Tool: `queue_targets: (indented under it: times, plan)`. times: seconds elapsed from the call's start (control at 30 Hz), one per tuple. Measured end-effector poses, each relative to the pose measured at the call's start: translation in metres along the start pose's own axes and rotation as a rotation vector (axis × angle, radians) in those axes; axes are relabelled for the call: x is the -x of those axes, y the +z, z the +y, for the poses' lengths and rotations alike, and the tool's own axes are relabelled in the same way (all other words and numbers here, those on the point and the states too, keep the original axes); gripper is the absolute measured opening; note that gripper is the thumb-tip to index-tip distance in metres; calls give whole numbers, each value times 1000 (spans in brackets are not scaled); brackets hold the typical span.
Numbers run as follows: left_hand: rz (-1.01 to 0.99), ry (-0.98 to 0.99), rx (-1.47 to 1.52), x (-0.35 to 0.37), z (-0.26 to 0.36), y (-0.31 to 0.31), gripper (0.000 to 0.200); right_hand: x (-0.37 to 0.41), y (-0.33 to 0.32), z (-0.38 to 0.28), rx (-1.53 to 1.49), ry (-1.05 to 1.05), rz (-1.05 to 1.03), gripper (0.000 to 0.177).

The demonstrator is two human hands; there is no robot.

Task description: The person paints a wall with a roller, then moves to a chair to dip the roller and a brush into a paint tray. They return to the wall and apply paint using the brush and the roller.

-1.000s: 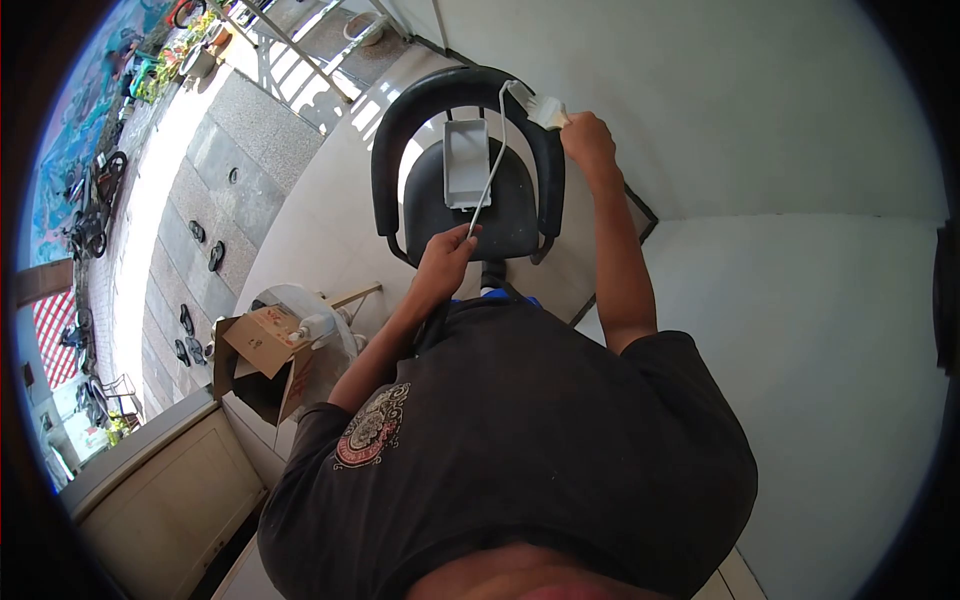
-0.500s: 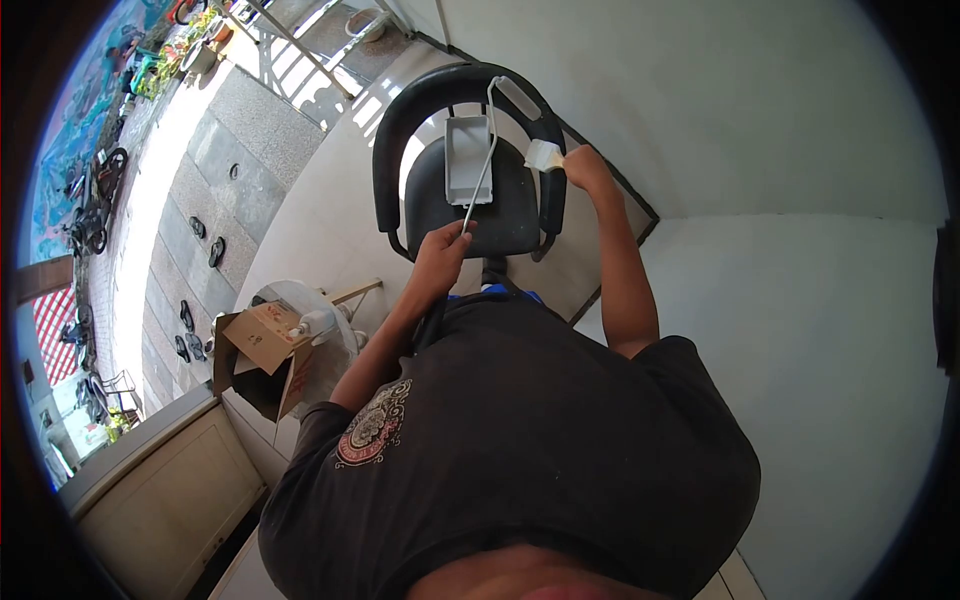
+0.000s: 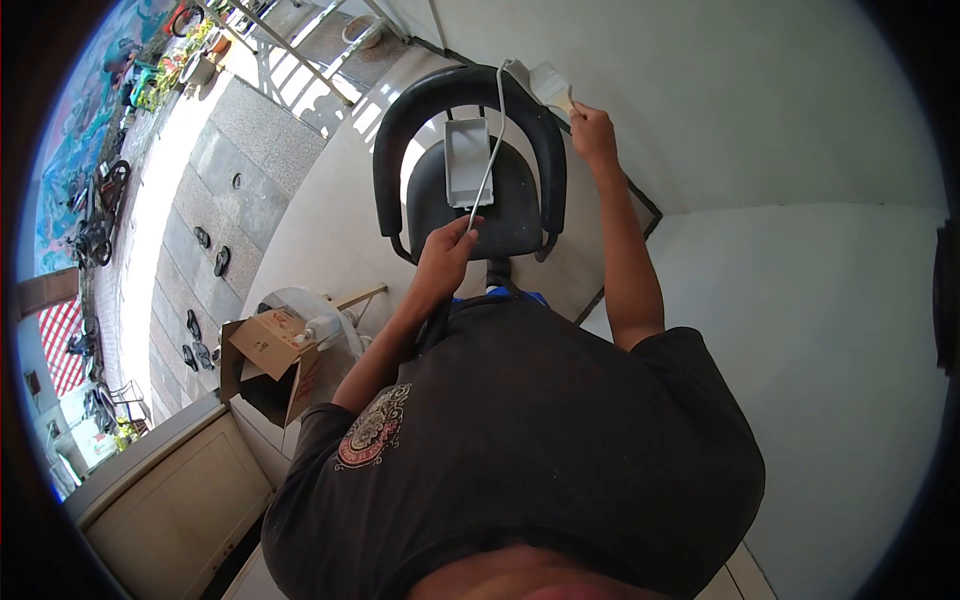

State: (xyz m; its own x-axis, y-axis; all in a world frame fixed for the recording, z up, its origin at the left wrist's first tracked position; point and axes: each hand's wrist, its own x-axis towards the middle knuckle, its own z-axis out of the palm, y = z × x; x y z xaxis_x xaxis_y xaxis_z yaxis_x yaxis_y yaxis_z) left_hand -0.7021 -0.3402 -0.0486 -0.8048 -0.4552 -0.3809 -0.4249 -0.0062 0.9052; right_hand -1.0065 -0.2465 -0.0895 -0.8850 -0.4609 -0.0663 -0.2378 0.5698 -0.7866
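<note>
My left hand [image 3: 447, 254] is closed round the lower end of a paint roller [image 3: 497, 130], whose thin bent frame reaches up over the chair's backrest. At the top right, my right hand [image 3: 593, 133] grips the handle of a wide flat brush [image 3: 549, 86]. The brush's pale head is beside the roller's head and seems to touch it, though the two overlap in view. Between the arms, a white rectangular tray [image 3: 468, 163] rests on the seat of a black chair [image 3: 390, 150].
An open cardboard box [image 3: 270, 345] and a round stool [image 3: 343, 342] with a clear plastic item stand at the lower left. White walls [image 3: 820, 300] rise on the right. Beyond the left-hand floor are metal railings, sandals [image 3: 222, 261] and motorcycles.
My right hand has moved up with the brush, from beside the chair's armrest to the roller's head. The roller's head has turned or shifted slightly upward. My left hand keeps its hold.
</note>
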Motion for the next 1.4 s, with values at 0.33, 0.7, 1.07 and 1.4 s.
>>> queue_targets:
  times: [0.33,0.7,1.07,1.4]
  plan:
    - [26,-24,53,-3,2,-5,31,51,37,40,129,-53,-52,34]
    - [9,-17,-22,-1,-2,1,33,25,48,58,116,16,13,35]
    - [-2,-36,1,2,-10,1,31,23,15,25,-147,20,137,35]
    - [154,-140,209,19,-28,-21,31,39,89,149,321,254,-333,31]
